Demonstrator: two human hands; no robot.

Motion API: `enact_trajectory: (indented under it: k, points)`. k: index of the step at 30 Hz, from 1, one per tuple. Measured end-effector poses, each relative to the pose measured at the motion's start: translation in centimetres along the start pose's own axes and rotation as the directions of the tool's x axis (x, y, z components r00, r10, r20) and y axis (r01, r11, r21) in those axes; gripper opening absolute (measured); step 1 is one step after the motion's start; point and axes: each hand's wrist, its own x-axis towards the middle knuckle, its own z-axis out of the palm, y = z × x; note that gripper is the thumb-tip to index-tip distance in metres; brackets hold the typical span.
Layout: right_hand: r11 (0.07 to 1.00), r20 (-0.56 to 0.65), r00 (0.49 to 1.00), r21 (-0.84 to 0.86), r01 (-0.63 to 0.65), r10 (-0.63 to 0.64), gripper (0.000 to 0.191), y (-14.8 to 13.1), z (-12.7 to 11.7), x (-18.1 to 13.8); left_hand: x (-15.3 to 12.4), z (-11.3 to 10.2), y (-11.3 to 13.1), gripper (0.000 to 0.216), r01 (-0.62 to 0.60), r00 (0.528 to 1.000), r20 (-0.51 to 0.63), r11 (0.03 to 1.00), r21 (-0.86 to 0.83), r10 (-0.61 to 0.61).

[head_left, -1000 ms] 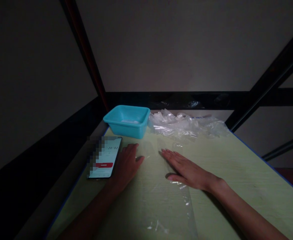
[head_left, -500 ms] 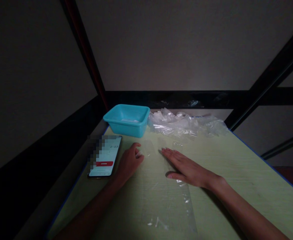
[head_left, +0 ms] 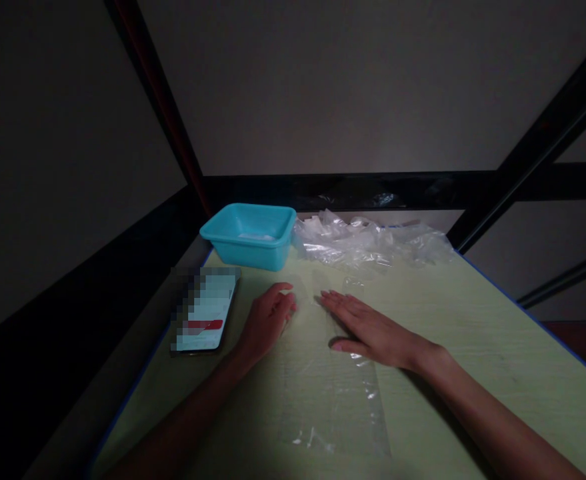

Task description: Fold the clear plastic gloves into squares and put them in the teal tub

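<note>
A clear plastic bag lies flat on the table, its lower edge toward me. My right hand is open and palm down on the bag's upper right part, with the fingers stretched out and the thumb apart. Just beside the bag's upper left edge is my left hand, its fingers loosely bent with a small gap between the tips. Nothing shows between them. Where the left fingertips meet the bag, if they do, is too faint to tell.
A turquoise plastic basin stands at the back left, with something pale inside. Right of it lies a crumpled heap of clear plastic bags. A phone rests near the left edge of the pale green table. A wall rises behind.
My left hand has shifted slightly right and its fingers are closer together. The right hand stays flat on the bag. The view has moved slightly.
</note>
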Motion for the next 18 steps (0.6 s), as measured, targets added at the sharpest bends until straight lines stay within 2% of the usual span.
enact_trajectory:
  k: [5, 9, 13, 15, 18]
  points:
    - [0.999, 0.025, 1.0, -0.041, 0.005, -0.004, 0.074, 0.0, 0.0, 0.0, -0.1, 0.0, -0.1, 0.029, -0.076, 0.992, 0.107, 0.997, 0.022, 0.073]
    - [0.997, 0.03, 1.0, -0.078, 0.011, -0.009, 0.075, 0.1, 0.1, 0.0, -0.4, 0.5, -0.9, 0.023, -0.223, 0.974, 0.094, 0.949, 0.221, 0.207]
    - [0.998, 0.007, 1.0, -0.064, 0.024, -0.023, 0.075, 0.2, 0.2, 0.0, -0.9, 0.8, -1.7, 0.024, -0.454, 0.888, 0.166, 0.756, 0.471, 0.43]
    - [0.998, 0.005, 0.999, -0.05, 0.032, -0.032, 0.075, 0.2, -0.1, 0.0, -1.1, 0.8, -1.7, 0.021, -0.51, 0.853, 0.202, 0.688, 0.516, 0.48]
    - [0.999, -0.012, 0.999, -0.039, 0.037, -0.038, 0.075, 0.2, -0.8, -0.1, -1.2, 0.8, -1.4, 0.019, -0.572, 0.814, 0.258, 0.64, 0.512, 0.521]
